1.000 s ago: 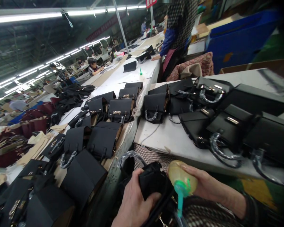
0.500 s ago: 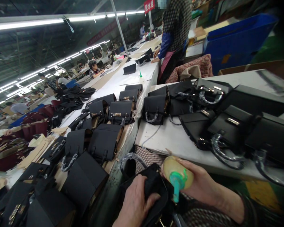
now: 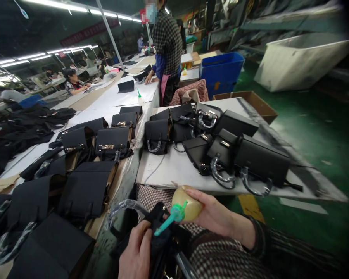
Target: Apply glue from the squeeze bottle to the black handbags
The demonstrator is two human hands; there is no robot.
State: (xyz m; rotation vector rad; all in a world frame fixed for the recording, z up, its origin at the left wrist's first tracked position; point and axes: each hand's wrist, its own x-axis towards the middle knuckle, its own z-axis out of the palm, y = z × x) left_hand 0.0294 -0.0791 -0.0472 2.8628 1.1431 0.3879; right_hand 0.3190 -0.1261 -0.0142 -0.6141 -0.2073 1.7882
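In my right hand (image 3: 213, 213) is a squeeze bottle (image 3: 193, 203) of yellowish liquid, its green nozzle (image 3: 168, 221) tilted down to the left. The nozzle tip is close beside the fingers of my left hand (image 3: 136, 248), over a black handbag (image 3: 159, 240) on my lap. My left fingers are closed on the bag's dark edge. A plastic-wrapped handle (image 3: 126, 205) of this bag loops up at its left. Whether the tip touches the bag I cannot tell; much of the bag lies behind my hand.
Black handbags (image 3: 85, 186) crowd the long table at left. More handbags (image 3: 261, 159) lie on the white table (image 3: 168, 170) in front. Another green-tipped bottle (image 3: 140, 97) stands further back near a standing co-worker (image 3: 167, 46). A blue bin (image 3: 221, 71) and a cardboard box (image 3: 250, 102) are beyond.
The view has swung to the right. The bottle's nozzle has turned from pointing down to pointing left, towards my left fingers. My left fingers have curled more tightly over the bag's edge.
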